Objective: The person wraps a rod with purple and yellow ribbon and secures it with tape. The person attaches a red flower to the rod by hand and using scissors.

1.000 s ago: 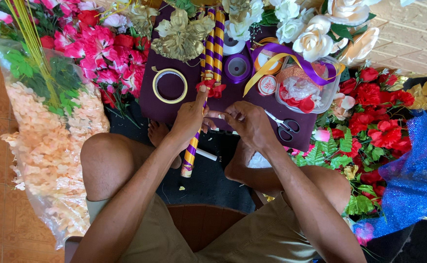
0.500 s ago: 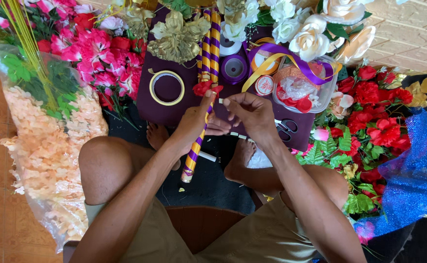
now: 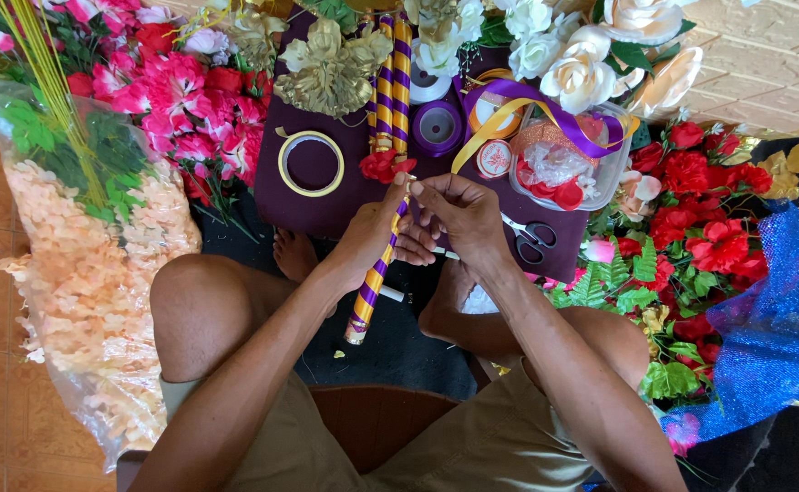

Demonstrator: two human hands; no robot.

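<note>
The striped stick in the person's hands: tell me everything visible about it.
The striped stick is a slim rod wound spirally in purple and gold ribbon, glossy like satin. It lies tilted, its lower end near the person's knee over the dark mat, its upper end hidden between the hands. The left hand wraps its upper part; the right hand pinches at its top beside a small red flower. Two similar striped sticks lie beyond it on the purple cloth.

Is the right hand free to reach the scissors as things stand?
Probably yes. The scissors lie uncovered on the purple cloth just beside the right hand, but that hand is pinching at the striped stick and must let go first.
</note>
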